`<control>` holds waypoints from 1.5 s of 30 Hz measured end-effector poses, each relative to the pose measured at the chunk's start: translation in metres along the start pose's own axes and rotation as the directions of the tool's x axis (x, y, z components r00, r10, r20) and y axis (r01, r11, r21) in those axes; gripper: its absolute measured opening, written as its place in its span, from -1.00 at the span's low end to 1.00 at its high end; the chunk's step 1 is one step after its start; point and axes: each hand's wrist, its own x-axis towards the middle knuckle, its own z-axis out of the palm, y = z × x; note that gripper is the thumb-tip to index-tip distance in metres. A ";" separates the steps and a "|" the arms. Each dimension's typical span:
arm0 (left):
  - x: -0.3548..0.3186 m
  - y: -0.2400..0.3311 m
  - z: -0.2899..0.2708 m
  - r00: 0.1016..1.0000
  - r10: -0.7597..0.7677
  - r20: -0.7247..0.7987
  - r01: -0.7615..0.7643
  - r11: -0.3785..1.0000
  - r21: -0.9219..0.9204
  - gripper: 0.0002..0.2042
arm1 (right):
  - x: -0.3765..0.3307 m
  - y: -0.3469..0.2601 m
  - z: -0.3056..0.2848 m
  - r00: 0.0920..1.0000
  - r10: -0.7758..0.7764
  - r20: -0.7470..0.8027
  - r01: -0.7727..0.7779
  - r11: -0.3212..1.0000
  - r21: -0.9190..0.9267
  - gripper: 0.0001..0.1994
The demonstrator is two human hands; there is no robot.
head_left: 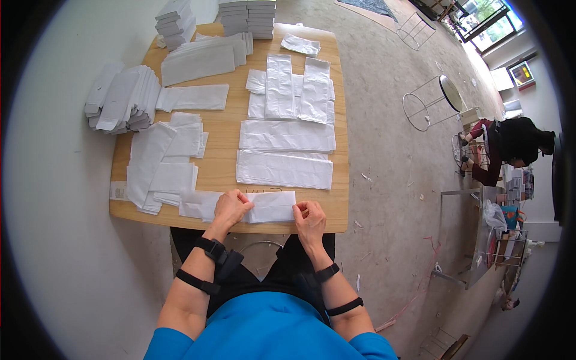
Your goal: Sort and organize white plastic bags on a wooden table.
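Under the left hand (231,208), the white bag (270,207) is partly hidden.

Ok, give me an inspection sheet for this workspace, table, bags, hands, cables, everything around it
Surface: wooden table, mostly covered with white paper bags.
Job's things: one flat white paper bag at the near table edge.
Clutter: loose bag piles on the left, flat bags laid in rows at centre, stacked bundles at the far left, more stacks at the far edge.
Hands: left hand pressing flat on the bag; right hand pinching its right end. Black straps on both forearms.
Cables: a pink cord on the floor to the right.
Surroundings: concrete floor, wire stool frames, another person at far right.
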 end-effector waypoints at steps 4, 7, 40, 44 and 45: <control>-0.001 0.000 0.000 0.999 -0.005 -0.049 0.006 1.000 0.020 -0.76 | 0.001 -0.003 0.001 1.000 0.027 0.015 -0.027 0.999 0.022 -0.89; -0.006 0.000 0.002 0.991 0.042 -0.126 -0.039 0.999 0.022 -0.76 | 0.001 -0.001 0.002 1.000 0.021 0.013 -0.021 0.999 0.038 -0.90; -0.010 0.010 0.027 0.894 0.436 -0.106 -0.445 0.891 -0.085 -0.85 | 0.029 0.004 -0.007 0.682 0.533 0.501 -0.726 0.413 0.550 -0.71; -0.013 0.011 0.029 0.894 0.438 -0.091 -0.441 0.897 -0.018 -0.86 | 0.013 0.016 -0.014 0.799 0.481 0.362 -0.600 0.687 0.410 -0.75; -0.023 0.026 0.024 0.909 0.410 -0.080 -0.410 0.912 0.005 -0.86 | 0.008 0.023 -0.015 0.875 0.411 0.257 -0.478 0.818 0.319 -0.77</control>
